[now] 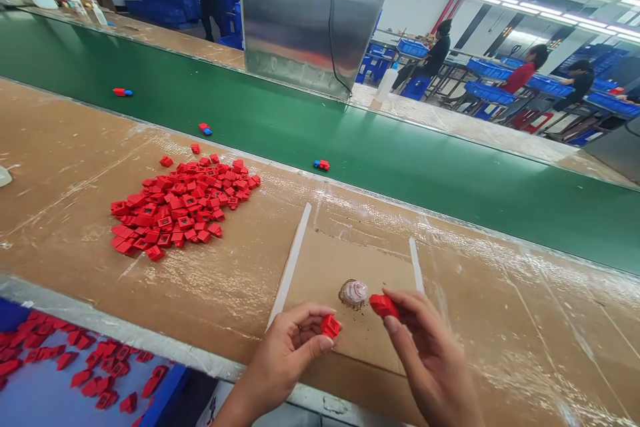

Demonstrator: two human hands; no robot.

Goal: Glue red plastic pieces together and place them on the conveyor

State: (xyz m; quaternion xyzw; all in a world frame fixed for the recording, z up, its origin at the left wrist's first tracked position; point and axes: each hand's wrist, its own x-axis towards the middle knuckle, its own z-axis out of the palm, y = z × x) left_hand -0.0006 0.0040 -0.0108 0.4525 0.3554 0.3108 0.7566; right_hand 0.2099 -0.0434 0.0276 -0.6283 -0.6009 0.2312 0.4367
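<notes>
Pinched between the thumb and fingers of my left hand point(295, 340) is a small red plastic part point(331, 326), its square opening facing up. My right hand point(425, 340) grips another red plastic piece point(383, 305) by its fingertips, apart from the first. Just beyond both hands, a small container with whitish contents point(354, 292) stands on a cardboard sheet point(325, 260), with dark specks around it. To the left on the bench lies a heap of red plastic parts point(185, 203), many with square openings.
A green conveyor belt point(450, 173) runs behind the bench, carrying several red-and-blue pieces point(321, 165). At lower left sits a blue bin point(55, 393) with red parts. Beyond the belt stand a metal panel point(300, 27) and a white bottle point(386, 85); people work farther back.
</notes>
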